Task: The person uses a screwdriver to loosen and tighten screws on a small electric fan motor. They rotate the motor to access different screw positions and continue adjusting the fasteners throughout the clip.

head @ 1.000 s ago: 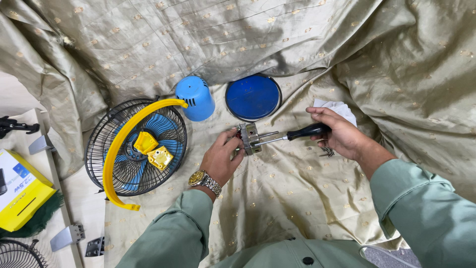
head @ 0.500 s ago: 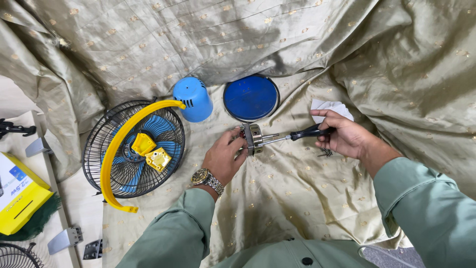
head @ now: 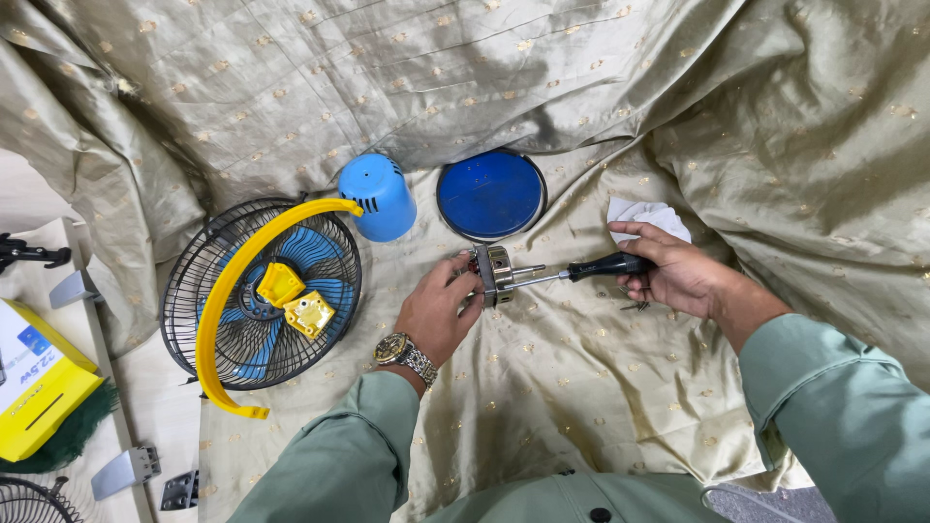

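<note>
Underneath everything lies a wide olive-green cloth (head: 601, 387) with small gold dots, crumpled into high folds along the top and right and lying flatter toward the middle. On that flatter part, the left hand (head: 441, 310), a gold wristwatch (head: 405, 353) at its wrist, is closed around a small round metal motor part (head: 492, 273), holding it on edge just above the cloth. The right hand (head: 678, 274) grips the black handle of a screwdriver (head: 581, 270), whose shaft runs level into the metal part. A crumpled white tissue (head: 649, 213) lies just behind the right hand. Beyond the hands sit a blue round cover (head: 491, 194), lying flat, and a light blue cup-shaped housing (head: 378, 197) beside it. To the left rests a black wire fan guard (head: 262, 291) with blue blades showing through, a curved yellow bracket (head: 232, 300) lying across it. At the far left, off the cloth, a pale surface (head: 145, 387) carries a yellow box (head: 39, 387) and grey metal brackets (head: 126, 470). Both sleeves are pale green.
</note>
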